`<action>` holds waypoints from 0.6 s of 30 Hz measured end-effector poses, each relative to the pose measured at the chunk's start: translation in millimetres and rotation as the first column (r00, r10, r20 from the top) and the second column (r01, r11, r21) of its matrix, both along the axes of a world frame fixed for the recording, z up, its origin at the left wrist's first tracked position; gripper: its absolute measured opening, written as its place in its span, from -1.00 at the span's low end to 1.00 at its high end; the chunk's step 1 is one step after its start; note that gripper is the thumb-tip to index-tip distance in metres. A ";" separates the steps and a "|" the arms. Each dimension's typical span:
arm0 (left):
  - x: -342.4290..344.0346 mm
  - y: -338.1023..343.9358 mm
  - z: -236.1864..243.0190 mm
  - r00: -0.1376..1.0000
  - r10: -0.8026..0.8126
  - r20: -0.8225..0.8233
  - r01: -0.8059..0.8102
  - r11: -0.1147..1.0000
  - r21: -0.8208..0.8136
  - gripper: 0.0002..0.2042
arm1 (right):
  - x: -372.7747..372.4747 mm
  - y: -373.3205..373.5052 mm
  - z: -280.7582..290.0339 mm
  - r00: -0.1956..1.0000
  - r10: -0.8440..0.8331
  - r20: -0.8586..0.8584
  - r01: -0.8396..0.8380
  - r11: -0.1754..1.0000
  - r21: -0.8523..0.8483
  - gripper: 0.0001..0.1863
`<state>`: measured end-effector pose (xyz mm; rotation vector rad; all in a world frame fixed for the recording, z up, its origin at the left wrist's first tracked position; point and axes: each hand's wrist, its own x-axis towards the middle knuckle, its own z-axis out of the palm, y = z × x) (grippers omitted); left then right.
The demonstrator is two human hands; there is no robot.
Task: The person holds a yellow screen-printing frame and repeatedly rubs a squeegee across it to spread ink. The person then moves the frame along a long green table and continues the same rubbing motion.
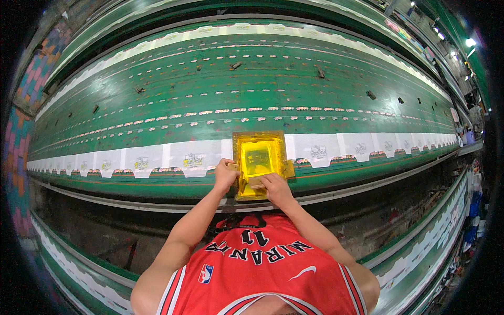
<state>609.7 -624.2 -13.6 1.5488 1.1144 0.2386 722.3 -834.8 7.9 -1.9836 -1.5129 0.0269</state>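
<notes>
A yellow-stained screen printing frame lies on the green table, over the row of white cut fabric pieces. My left hand is closed on the frame's left edge. Inside the frame, toward its near end, my right hand grips a squeegee with a wooden-looking handle. The squeegee rests near the lower part of the yellow mesh. Part of its handle is hidden under my fingers.
The long green table bears rows of small printed marks and scattered dark blocks. More white pieces line its far edge. Neighbouring tables with fabric stand behind me. A metal rail runs along the near edge.
</notes>
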 end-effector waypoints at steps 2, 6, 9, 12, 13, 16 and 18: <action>5.7 -2.8 5.6 1.000 0.023 -0.012 -0.024 0.996 -0.086 -0.52 | 8.6 -4.3 3.7 1.000 0.017 -0.022 -0.017 0.999 -0.027 -0.63; 23.6 -29.2 7.6 0.997 -0.010 0.073 -0.001 0.989 0.151 -0.53 | 34.1 -24.6 18.9 1.000 0.009 -0.025 -0.010 1.000 -0.022 -0.63; 58.8 -58.1 16.5 0.997 0.016 0.079 -0.015 1.000 -0.014 -0.53 | 66.3 -52.4 23.9 1.000 -0.007 -0.009 0.007 0.999 -0.034 -0.64; 98.8 -92.2 0.2 0.996 0.006 0.084 -0.008 1.000 0.028 -0.52 | 105.9 -89.3 28.8 1.000 -0.016 0.000 0.016 0.998 -0.068 -0.66; 111.9 -109.5 8.6 0.994 -0.003 0.106 -0.001 0.999 0.043 -0.53 | 119.5 -102.1 28.4 1.000 -0.023 0.000 0.023 0.996 -0.081 -0.67; 147.5 -144.2 3.8 0.997 -0.004 0.083 0.004 1.000 -0.003 -0.53 | 154.1 -136.0 24.8 1.000 -0.022 0.000 0.022 0.999 -0.050 -0.69; 164.9 -164.1 -2.4 0.996 0.006 0.086 -0.006 1.000 -0.004 -0.52 | 173.1 -154.2 23.1 1.000 -0.018 0.005 0.018 0.999 -0.048 -0.70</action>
